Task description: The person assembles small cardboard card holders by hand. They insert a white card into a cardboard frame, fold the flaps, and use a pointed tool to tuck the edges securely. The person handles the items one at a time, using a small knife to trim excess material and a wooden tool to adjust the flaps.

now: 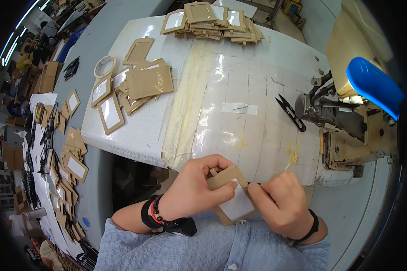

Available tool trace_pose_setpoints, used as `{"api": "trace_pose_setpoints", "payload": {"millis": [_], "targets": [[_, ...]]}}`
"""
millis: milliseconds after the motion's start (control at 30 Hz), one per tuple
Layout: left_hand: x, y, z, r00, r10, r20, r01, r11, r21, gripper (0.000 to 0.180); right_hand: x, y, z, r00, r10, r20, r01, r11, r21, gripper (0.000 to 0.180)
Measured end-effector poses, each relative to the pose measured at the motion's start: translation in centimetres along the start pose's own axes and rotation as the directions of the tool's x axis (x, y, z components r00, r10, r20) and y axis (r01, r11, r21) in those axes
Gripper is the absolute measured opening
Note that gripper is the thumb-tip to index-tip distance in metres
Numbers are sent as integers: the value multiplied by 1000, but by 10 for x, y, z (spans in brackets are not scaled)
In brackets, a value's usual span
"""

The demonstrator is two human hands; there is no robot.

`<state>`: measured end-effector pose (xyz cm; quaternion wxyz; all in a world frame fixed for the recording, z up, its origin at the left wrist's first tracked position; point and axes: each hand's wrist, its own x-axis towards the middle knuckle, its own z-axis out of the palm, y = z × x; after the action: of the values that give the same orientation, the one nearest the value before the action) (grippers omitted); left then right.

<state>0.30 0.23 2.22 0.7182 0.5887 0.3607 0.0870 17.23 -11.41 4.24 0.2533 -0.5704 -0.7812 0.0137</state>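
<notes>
In front of my body, my left hand (199, 183) is closed around a tan card holder (235, 205) with a white window, the thumb lying on its face. The holder is tilted, and a small tab sticks up at its top corner. My right hand (280, 198) is closed in a pinch at the holder's right edge. A thin dark tip shows at its fingertips and a pale end pokes out above the knuckles; what it grips is mostly hidden.
A sewing machine (348, 117) stands at the right, with black thread snips (291, 113) beside it. Card holders are piled at the back (201, 13), and more lie at left near a tape roll (105, 67). Others cover the side table (74, 167).
</notes>
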Motion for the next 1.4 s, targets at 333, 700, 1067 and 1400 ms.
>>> {"api": "trace_pose_setpoints", "payload": {"millis": [333, 700, 1067, 1400], "targets": [[7, -12, 2, 991, 132, 6, -132, 985, 112, 24, -2, 11, 15, 980, 198, -13, -189, 951, 243, 19], [14, -10, -5, 988, 81, 133, -93, 992, 85, 27, -16, 38, 33, 869, 393, 301, -467, 451, 760, 7], [14, -7, -4, 985, 38, 165, -56, 993, 104, 27, -14, 50, 36, 793, 316, 520, -585, 156, 796, 12], [15, -8, -4, 980, 58, 188, -74, 994, 76, 26, -8, 53, 35, 829, 296, 474, -536, 182, 824, 17]]}}
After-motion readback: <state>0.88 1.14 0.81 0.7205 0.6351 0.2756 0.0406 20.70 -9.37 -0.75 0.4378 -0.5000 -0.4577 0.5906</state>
